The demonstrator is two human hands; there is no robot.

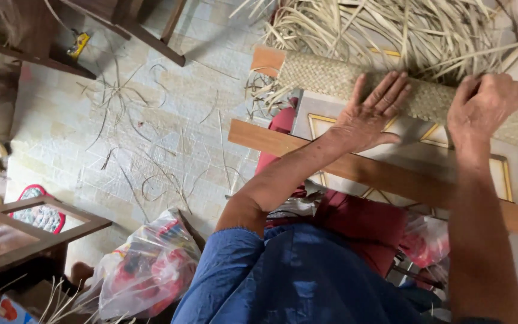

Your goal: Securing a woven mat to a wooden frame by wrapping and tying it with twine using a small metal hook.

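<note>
While the woven mat (343, 78) lies rolled across the wooden frame (391, 174), both hands bear on it from above. The left hand (370, 117) is open, fingers spread flat over the middle of the mat and palm just below its near edge, on the frame side. The right hand (484, 105) is curled, its fingers hooked over the top of the mat further along; whether it pinches a strand there or merely presses, I cannot tell, as the fingertips are hidden behind the roll.

The risks, as I judge them: the mat is held only by pressure, so if either hand lifts, the roll may spring loose or slide off the frame towards the floor (151, 120). The loose strips (403, 30) beyond the mat are unwoven and tangled; a careless pull could snap one or drag the weave out of line. The curled right hand sits near the mat's fraying edge, where a strip could cut or catch the skin.

The mat runs from the frame's far left corner across to its right end, above the frame's near bar. Beyond the mat lies the heap of strips. Left of the frame, scattered strands lie on the floor, and a plastic bag (145, 270) sits below the frame, well apart, beside the blue sleeve (229, 276).
</note>
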